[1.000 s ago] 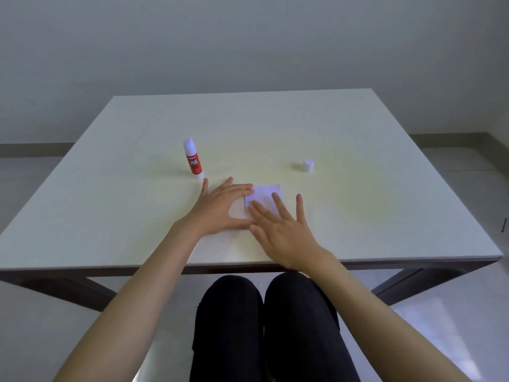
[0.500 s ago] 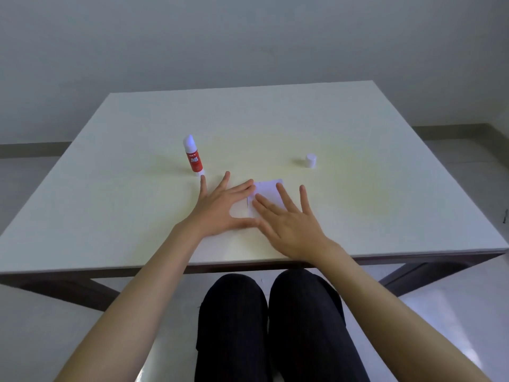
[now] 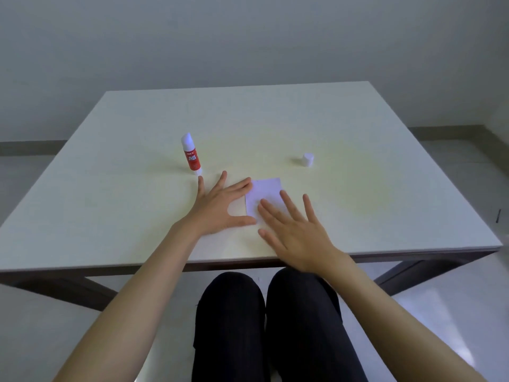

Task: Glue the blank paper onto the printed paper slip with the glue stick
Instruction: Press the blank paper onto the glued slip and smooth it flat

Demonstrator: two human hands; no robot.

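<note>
White tabletop (image 3: 275,119) carries every item. Toward the left edge, the glue stick (image 3: 191,155) stands uncapped and slightly tilted, red label facing you, its base just beyond your little finger. Your left hand (image 3: 220,208) lies flat near the front edge, fingers spread and gripping nothing, forefinger and thumb touching the left side of the blank paper (image 3: 264,194). That sheet lies flat near the middle of the front edge; you cannot tell whether the printed slip sits under it. Your right hand (image 3: 297,232) rests open, palm down, fingertips pressing the paper's near right part. Toward the right edge, the white cap (image 3: 308,160) stands alone, well apart from the stick.
</note>
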